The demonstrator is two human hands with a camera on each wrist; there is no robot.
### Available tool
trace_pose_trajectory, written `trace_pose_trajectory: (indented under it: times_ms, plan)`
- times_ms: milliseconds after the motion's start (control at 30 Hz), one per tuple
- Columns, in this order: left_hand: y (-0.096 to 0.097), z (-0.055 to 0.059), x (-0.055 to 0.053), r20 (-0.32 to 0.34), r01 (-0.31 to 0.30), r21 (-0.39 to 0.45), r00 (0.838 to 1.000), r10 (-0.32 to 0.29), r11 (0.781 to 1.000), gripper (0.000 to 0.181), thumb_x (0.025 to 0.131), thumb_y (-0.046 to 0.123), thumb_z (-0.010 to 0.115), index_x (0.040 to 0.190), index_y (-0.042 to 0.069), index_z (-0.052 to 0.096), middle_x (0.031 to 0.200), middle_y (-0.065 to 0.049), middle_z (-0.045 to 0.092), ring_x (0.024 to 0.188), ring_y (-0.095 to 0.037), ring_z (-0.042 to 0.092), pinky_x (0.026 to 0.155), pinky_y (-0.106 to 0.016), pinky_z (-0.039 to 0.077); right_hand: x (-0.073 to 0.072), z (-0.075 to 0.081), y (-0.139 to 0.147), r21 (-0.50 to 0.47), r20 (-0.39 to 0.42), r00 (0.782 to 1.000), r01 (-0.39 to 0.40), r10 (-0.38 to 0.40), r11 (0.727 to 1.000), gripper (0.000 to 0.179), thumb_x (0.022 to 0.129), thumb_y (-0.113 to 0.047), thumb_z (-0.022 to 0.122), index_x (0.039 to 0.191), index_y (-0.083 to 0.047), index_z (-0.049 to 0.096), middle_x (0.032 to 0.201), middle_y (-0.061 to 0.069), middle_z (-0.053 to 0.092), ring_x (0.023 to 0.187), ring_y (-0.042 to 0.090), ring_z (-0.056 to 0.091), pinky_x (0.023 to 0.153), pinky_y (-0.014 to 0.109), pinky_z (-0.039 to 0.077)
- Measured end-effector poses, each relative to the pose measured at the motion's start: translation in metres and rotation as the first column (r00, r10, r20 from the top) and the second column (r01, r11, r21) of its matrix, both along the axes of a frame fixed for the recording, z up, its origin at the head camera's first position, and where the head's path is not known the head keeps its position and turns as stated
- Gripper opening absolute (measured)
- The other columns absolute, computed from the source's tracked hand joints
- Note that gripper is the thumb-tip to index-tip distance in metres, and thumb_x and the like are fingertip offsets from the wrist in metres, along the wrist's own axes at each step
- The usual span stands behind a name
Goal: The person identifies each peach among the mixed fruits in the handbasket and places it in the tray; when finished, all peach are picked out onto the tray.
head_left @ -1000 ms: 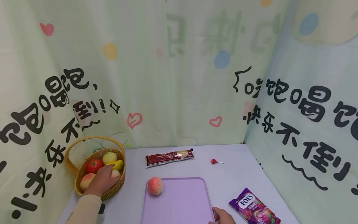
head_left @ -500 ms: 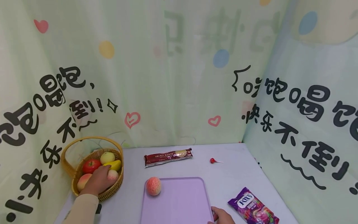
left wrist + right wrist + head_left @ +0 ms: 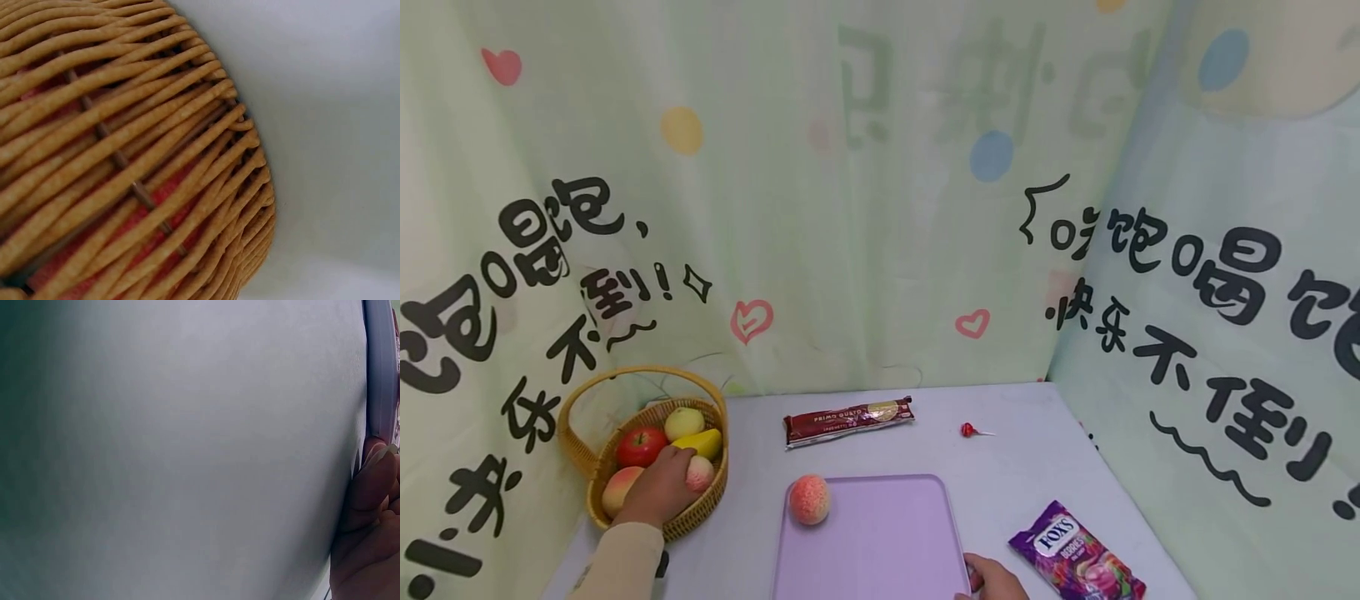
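My left hand (image 3: 658, 490) reaches into a wicker basket (image 3: 700, 521) at the left, its fingers curled against a small pale-pink peach (image 3: 700, 473) near the right rim; the thumb is hidden. Around it lie a red apple (image 3: 642, 447), a yellow banana (image 3: 706, 442), a pale round fruit (image 3: 684, 423) and a larger peach (image 3: 621, 490). The left wrist view shows the woven basket wall (image 3: 144, 125) close up. At the bottom of the head view, my right hand (image 3: 994, 577) pinches the right edge of a lilac tray (image 3: 872, 542). Another peach (image 3: 809, 500) sits on the tray's far left corner.
A dark-red spaghetti packet (image 3: 848, 422) lies behind the tray. Farther right is a red lollipop (image 3: 967, 430). A purple FOXS candy bag (image 3: 1078, 550) lies right of the tray. Printed curtains (image 3: 865, 208) surround the white table at the back and sides.
The head view has shifted slightly, so everything sits a little farther left. My left hand stays in the basket, where slightly more of the small peach shows. My right hand keeps holding the tray.
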State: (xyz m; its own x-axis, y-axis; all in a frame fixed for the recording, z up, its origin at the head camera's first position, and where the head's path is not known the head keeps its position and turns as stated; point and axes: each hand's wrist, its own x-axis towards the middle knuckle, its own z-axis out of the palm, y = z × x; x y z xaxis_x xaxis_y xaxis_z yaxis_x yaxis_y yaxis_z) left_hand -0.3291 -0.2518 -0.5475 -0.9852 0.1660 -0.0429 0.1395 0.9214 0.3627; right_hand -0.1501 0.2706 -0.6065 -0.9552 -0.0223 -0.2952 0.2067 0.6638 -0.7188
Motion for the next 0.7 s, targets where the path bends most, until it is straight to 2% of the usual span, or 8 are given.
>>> trace_pose_trajectory:
  times_ms: [133,433,700]
  plan:
    - [0.0000,-0.0007,0.0005,0.003,-0.004,-0.002,1.000,0.005,1.000,0.074,0.087,0.037,0.081,0.141,-0.003,0.052,0.131,-0.026,0.051,0.120,-0.045,0.057,0.103,-0.066,0.047,0.0006,-0.0012,0.0004,-0.007,-0.023,1.000,0.002,-0.002,1.000,0.058,0.086,-0.012,0.079,0.128,0.020,0.053,0.082,0.002,0.057,0.069,0.017,0.053,0.063,0.030,0.048]
    - [-0.0006,0.0021,0.0016,-0.033,-0.014,0.031,0.999,0.015,0.999,0.079,0.084,0.039,0.084,0.143,-0.003,0.051,0.127,-0.026,0.055,0.114,-0.042,0.058,0.101,-0.066,0.049,-0.0009,-0.0035,0.0037,-0.025,-0.029,0.999,-0.017,0.017,1.000,0.056,0.086,-0.012,0.078,0.127,0.019,0.055,0.082,0.003,0.056,0.069,0.017,0.054,0.061,0.030,0.048]
    - [-0.0005,0.0024,0.0021,-0.116,0.004,0.124,0.993,0.010,0.992,0.071,0.077,0.025,0.089,0.134,0.000,0.055,0.116,-0.019,0.063,0.106,-0.036,0.058,0.098,-0.062,0.051,-0.0013,0.0007,-0.0005,0.000,0.005,1.000,0.008,-0.008,1.000,0.054,0.086,-0.011,0.078,0.127,0.016,0.057,0.082,0.003,0.056,0.070,0.017,0.054,0.063,0.030,0.049]
